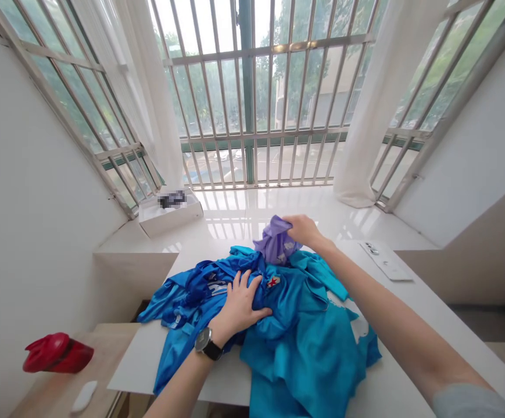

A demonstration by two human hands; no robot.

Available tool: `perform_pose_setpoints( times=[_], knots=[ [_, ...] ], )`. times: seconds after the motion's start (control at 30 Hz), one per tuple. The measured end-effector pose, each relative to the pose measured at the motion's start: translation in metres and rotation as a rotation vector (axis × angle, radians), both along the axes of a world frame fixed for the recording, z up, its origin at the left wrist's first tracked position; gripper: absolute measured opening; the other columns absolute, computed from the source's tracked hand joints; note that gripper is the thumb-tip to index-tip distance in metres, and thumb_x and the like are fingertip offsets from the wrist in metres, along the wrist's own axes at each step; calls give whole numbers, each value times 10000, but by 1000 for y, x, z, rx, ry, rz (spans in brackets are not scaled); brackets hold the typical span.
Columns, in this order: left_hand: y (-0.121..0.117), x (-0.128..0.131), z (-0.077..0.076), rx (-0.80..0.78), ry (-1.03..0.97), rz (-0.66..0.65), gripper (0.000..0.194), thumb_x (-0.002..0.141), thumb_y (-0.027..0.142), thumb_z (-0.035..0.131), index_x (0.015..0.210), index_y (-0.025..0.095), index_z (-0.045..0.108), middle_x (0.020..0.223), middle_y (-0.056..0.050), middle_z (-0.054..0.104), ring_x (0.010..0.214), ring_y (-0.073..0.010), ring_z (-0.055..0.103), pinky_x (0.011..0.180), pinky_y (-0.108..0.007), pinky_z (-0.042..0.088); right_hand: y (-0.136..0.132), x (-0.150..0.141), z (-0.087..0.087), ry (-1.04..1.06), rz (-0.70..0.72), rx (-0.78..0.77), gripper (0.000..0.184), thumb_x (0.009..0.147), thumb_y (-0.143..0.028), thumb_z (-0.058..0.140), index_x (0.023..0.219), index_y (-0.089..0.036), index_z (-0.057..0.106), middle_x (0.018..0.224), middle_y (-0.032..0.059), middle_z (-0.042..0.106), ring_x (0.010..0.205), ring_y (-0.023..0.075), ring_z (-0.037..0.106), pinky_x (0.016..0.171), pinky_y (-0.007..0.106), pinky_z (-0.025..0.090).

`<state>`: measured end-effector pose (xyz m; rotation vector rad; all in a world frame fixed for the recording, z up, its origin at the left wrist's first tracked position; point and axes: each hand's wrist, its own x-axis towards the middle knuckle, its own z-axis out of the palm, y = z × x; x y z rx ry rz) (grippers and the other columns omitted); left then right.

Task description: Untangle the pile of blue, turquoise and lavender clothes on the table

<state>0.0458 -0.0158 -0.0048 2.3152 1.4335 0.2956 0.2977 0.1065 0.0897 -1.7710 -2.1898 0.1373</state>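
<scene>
A heap of blue and teal garments (296,342) lies on the white table (409,302). My left hand (240,305), with a black watch on its wrist, rests flat on the heap with the fingers spread. My right hand (303,230) reaches to the far side of the heap and is closed on a crumpled purple cloth (274,241), which is lifted a little above the blue garments.
A white phone (385,261) lies on the table at the right. A white box (170,211) stands on the glossy window sill at the left. A red object (56,352) and a white mouse (83,396) lie on a lower wooden surface. Barred windows with curtains stand behind.
</scene>
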Motion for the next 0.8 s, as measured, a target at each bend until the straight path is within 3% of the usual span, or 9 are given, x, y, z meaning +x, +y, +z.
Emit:
perform_pose_setpoints(
  times=[0.13, 0.23, 0.33, 0.4, 0.47, 0.57, 0.63, 0.7, 0.8],
  knots=[
    [2, 12, -19, 8, 39, 25, 898, 754, 620, 670, 1494, 227, 347, 1579, -191, 267, 1457, -477, 144, 1096, -723, 203, 2, -6, 61, 181, -28, 361, 253, 784, -162, 488, 942, -194, 683, 832, 48, 702, 812, 221, 622, 671, 282, 382],
    [2, 8, -15, -10, 33, -5, 935, 756, 664, 635, 1500, 186, 330, 1589, -188, 254, 1469, -453, 129, 1118, -697, 193, 7, -12, 100, 404, -11, 623, 114, 755, -141, 498, 726, -198, 593, 605, -18, 551, 632, 169, 525, 603, 271, 348],
    [1, 2, -4, -69, 15, -55, 989, 742, 745, 595, 1505, 177, 324, 1607, -178, 224, 1480, -443, 99, 1134, -678, 180, 9, -21, 132, 565, 58, 780, 150, 774, -106, 492, 675, -219, 491, 581, -48, 462, 603, 144, 464, 598, 270, 344],
    [1, -2, 5, -105, -14, -72, 1002, 729, 784, 580, 1492, 176, 352, 1605, -182, 228, 1478, -443, 116, 1144, -649, 196, 7, -25, 153, 623, 88, 850, 200, 798, -68, 482, 684, -230, 447, 604, -54, 440, 613, 133, 445, 614, 271, 353],
    [5, -5, 14, -85, -76, -70, 869, 779, 770, 540, 1413, 180, 463, 1547, -185, 338, 1439, -418, 259, 1135, -577, 279, 3, -26, 175, 645, 100, 890, 245, 816, -27, 466, 692, -234, 421, 627, -57, 424, 628, 121, 431, 637, 268, 367],
    [14, -5, 28, 41, -195, -37, 574, 896, 680, 452, 1115, 187, 648, 1279, -146, 576, 1216, -326, 537, 1038, -467, 425, -3, -21, 211, 678, 126, 957, 287, 792, 48, 437, 704, -225, 431, 662, -55, 431, 655, 95, 426, 666, 247, 383],
    [21, 2, 38, 123, -277, -4, 500, 909, 639, 474, 1042, 192, 654, 1152, -117, 629, 1123, -293, 588, 996, -446, 455, -4, -16, 234, 753, 152, 1027, 290, 774, 73, 421, 723, -210, 459, 695, -45, 456, 679, 79, 442, 668, 228, 394],
    [28, 18, 49, 191, -383, 12, 537, 868, 621, 567, 1181, 185, 598, 1202, -132, 621, 1165, -303, 575, 1004, -455, 449, -4, -15, 255, 855, 176, 1047, 266, 791, 61, 418, 739, -193, 478, 720, -35, 471, 689, 64, 462, 649, 206, 406],
    [38, 55, 69, 264, -560, -13, 822, 782, 572, 705, 1417, 156, 390, 1329, -188, 560, 1210, -331, 553, 980, -463, 464, -4, -24, 280, 988, 210, 928, 226, 841, 6, 408, 748, -189, 471, 699, -54, 454, 629, 36, 466, 573, 172, 388]
  ],
)
